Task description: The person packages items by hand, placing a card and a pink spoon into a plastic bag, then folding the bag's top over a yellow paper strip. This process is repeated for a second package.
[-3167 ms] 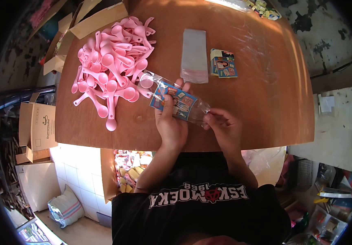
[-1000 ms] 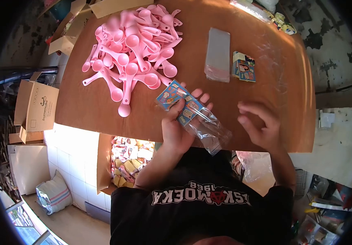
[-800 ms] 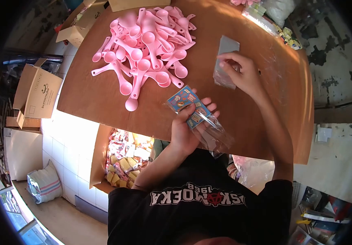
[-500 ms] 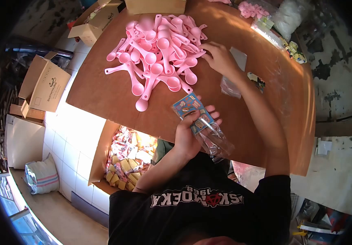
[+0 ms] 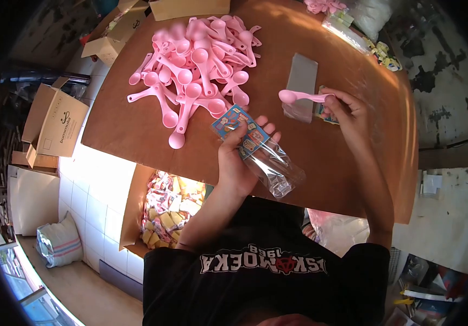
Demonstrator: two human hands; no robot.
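My left hand [image 5: 239, 157] is closed on a clear plastic bag [image 5: 274, 168] with a blue printed card [image 5: 238, 124] at its upper end, the thumb lying over the card. To the right, my right hand [image 5: 349, 111] pinches the handle end of a pink spoon [image 5: 299, 96], whose bowl points left. Beneath that spoon lie a stack of clear bags [image 5: 302, 70] and, partly hidden by the fingers, another printed card [image 5: 324, 113]. A large heap of pink spoons [image 5: 198, 60] covers the upper left of the brown table [image 5: 185, 155].
Below the table's left edge stands an open carton [image 5: 130, 212] full of packed items. More cartons [image 5: 60, 122] are at the left and top. Plastic packs [image 5: 345, 35] and yellow pieces [image 5: 386, 57] lie at the table's upper right. A white sack [image 5: 59, 242] rests lower left.
My right hand has moved right and down, away from the heap, and now holds a pink spoon. My left hand still holds the bag and card. The whole view has shifted slightly.
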